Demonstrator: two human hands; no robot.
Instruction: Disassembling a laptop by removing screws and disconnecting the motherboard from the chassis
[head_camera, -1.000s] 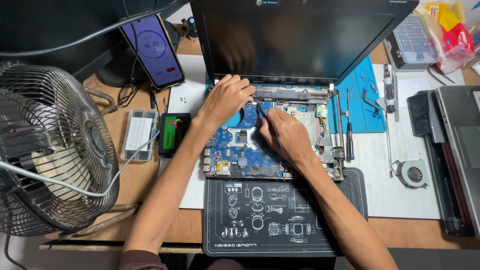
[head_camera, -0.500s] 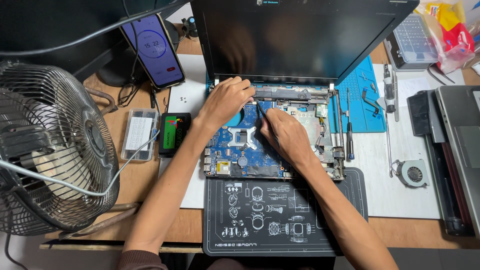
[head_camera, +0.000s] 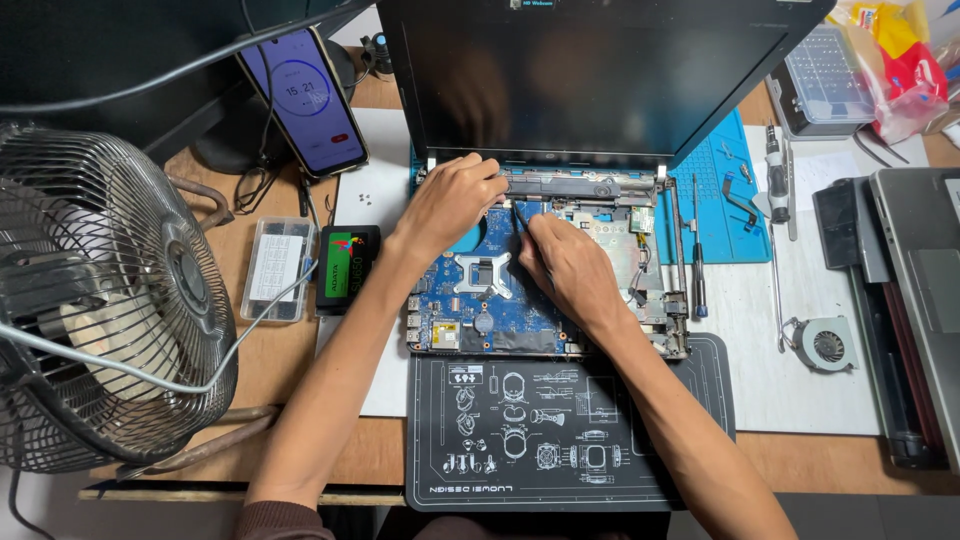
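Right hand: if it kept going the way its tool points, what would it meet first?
Probably the hinge bar at the back of the opened laptop, then the dark screen. The right hand is very close already; depth is unclear.

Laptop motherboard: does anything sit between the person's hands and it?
Nothing visible does. Both the left hand and the right hand already rest on the exposed blue motherboard, the right holding a thin dark tool near its top edge.

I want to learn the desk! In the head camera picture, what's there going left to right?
Fan → clear plastic box → left hand → right hand → screwdriver → small round fan → closed laptop.
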